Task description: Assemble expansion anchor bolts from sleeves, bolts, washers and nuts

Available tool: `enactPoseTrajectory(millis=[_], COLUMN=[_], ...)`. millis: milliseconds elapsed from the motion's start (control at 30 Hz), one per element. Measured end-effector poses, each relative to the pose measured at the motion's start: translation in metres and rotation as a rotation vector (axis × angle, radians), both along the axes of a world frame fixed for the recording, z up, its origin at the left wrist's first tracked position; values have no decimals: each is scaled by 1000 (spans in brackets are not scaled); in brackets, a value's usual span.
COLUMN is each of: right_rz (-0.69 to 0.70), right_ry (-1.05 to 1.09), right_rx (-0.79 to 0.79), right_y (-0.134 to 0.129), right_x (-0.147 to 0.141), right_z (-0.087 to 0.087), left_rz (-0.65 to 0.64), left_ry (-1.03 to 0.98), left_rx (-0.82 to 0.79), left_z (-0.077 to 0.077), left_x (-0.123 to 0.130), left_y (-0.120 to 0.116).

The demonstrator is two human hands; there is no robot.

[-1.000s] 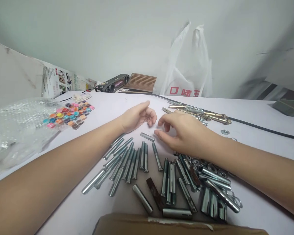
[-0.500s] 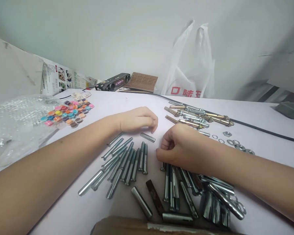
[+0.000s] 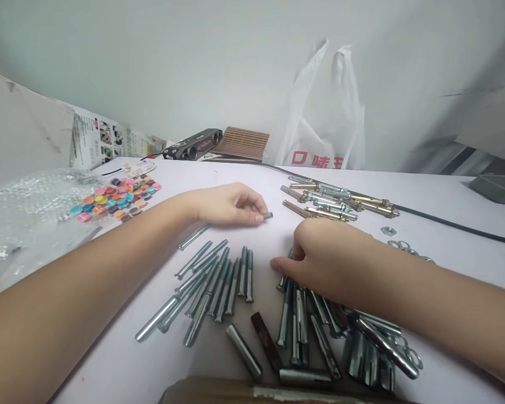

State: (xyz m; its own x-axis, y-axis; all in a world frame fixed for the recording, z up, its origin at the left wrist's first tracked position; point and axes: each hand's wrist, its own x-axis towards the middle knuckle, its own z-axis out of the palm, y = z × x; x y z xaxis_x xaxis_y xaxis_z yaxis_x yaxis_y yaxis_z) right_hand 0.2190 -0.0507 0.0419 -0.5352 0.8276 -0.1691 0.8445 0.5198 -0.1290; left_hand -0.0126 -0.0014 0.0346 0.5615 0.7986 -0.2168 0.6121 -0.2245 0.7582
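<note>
My left hand (image 3: 233,205) is closed, with thumb and fingers pinching a short metal sleeve (image 3: 268,215) whose end sticks out to the right. Just over the right-hand pile of bolts and sleeves is my right hand (image 3: 315,247), its thumb stretched out to the left and its other fingers mostly hidden. A steel bolt (image 3: 283,280) lies partly under that thumb; whether the hand touches it is unclear. Between the forearms, several flared-end bolts (image 3: 223,289) lie side by side. Closer to me are a loose steel sleeve (image 3: 244,350) and a rusty brown sleeve (image 3: 266,341).
Assembled expansion bolts (image 3: 340,199) lie at the back right, near a black cable (image 3: 450,223). Washers (image 3: 404,245) are beside the right forearm. Coloured discs (image 3: 118,196) and bubble wrap (image 3: 29,213) lie left. A white plastic bag (image 3: 320,123) stands behind; a cardboard edge (image 3: 219,390) is in front.
My left hand has picked up the short sleeve that lay beneath its fingers. My right hand has shifted slightly right, and its thumb has spread from the curled fingers.
</note>
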Motion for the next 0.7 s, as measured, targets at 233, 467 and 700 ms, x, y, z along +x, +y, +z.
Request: enactPoseTrajectory(millis=[233,467,700], right_rz=[-127,-94,-34], right_ry=[357,690,617], right_rx=[-330,-9,52], right_y=[2,24,39], right_x=[-6,-5,-3], right_z=[-5,-17,-29], left_rz=[473,460,349], left_ry=[-907,-1050,-975], left_rx=[-174,-174,-133], left_z=[-31,-32,-38], left_x=[-3,32,38], left_y=[12,2,-1])
